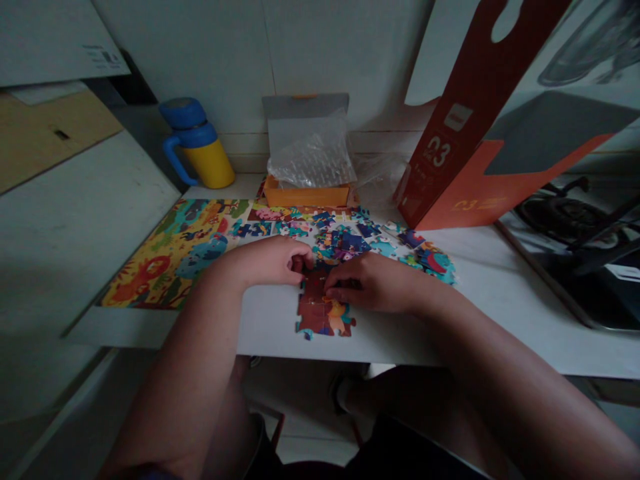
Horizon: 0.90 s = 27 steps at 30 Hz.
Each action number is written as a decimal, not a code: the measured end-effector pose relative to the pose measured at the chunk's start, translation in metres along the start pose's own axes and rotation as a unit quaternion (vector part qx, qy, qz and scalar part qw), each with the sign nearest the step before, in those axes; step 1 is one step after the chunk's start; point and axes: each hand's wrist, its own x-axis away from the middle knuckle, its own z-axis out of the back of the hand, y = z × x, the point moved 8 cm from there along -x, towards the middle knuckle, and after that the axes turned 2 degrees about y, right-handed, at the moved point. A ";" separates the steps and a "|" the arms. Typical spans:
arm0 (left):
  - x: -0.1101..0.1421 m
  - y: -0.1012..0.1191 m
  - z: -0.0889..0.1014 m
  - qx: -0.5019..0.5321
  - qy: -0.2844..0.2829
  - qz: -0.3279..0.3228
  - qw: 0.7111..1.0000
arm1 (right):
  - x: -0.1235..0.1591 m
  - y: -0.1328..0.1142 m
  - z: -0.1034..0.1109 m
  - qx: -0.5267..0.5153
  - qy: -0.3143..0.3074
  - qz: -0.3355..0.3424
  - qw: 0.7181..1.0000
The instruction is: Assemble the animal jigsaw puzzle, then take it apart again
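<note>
A smooth white surface (273,327) runs along a pale panelled wall (200,40). Near the middle of its near edge lies a small joined section of dark reddish-brown cardboard jigsaw (314,313), an orange-and-teal figure at its right, its outline knobbed and unfinished. The person's left hand (299,261) is curled at its upper left, and the right hand (357,281) bends its fingers narrowly over its upper right; whether either grips a piece cannot be told. Both hide part of the section. Behind them spread loose multicoloured jigsaw pieces (353,241). A yellow animal-patterned sheet (155,267) covers the left end. Toward the far edge stand a blue-and-yellow flask (213,160), an open orange box (307,195) with crumpled clear plastic (313,160), and a tall red-and-orange carton (450,160). A black stove (575,233) occupies the right end.
</note>
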 end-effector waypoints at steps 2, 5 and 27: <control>0.000 -0.001 0.000 -0.001 -0.002 0.001 1.000 | -0.003 -0.002 0.002 0.013 0.021 -0.012 1.000; 0.000 -0.001 0.001 -0.011 0.002 -0.005 1.000 | -0.008 -0.001 0.001 0.059 0.044 -0.042 0.996; 0.002 0.006 0.001 0.014 0.002 0.004 1.000 | -0.017 0.005 -0.012 0.073 0.007 -0.112 0.991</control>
